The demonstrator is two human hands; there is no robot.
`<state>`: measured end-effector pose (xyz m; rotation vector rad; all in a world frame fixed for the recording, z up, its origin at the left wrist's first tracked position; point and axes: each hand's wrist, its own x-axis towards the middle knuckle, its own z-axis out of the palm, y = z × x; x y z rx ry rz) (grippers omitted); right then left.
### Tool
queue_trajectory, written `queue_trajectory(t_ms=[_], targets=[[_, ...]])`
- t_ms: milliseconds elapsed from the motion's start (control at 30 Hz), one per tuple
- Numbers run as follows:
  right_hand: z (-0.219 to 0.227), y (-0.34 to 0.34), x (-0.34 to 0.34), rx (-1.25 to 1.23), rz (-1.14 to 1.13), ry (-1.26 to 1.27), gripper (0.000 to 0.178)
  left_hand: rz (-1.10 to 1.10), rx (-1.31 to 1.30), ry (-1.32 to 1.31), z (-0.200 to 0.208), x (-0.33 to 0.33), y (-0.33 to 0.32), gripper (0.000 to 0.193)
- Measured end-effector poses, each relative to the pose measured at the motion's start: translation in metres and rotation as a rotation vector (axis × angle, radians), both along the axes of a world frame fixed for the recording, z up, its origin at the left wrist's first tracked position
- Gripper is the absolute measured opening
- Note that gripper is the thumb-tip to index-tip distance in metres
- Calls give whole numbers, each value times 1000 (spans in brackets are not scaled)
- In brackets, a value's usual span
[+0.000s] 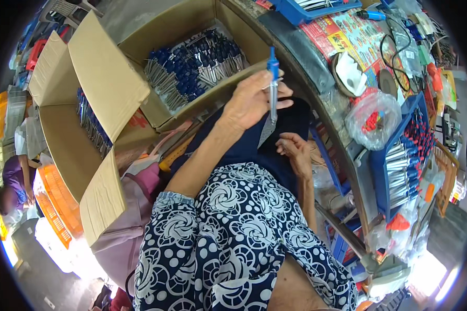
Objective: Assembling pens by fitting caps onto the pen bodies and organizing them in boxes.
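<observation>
Pen [273, 88] in left hand [251, 98], box [168, 32] nearby

- I get soft, fairly bright light over the patterned garment [228, 207].
- Glare whites out patches below the orange crate [57, 205] and at lower right.
- My view bends the workbench [339, 120] edge and darkens to black at the rim.
- Highlights glint on the plastic bag [371, 106].
- I see the far-left person's head [5, 199] blurred.

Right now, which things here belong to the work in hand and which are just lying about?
Apparently in use: pen, held in the left hand; more pens, inside the cardboard box.

Seemingly lying about: orange basket; colourful printed sheet.
</observation>
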<state>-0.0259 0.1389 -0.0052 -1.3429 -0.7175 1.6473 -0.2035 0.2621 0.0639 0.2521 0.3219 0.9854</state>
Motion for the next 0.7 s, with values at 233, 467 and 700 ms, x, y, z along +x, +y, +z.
queue_trajectory(t_ms=[233, 467, 700], targets=[[72, -5, 4, 188, 56, -308, 21, -192, 102, 21, 0, -3, -22, 28], [119, 4, 26, 349, -41, -527, 18, -183, 154, 239, 10, -16, -22, 30], [146, 22, 69, 441, -293, -702, 19, -212, 241, 417, 23, -21, -19, 24]])
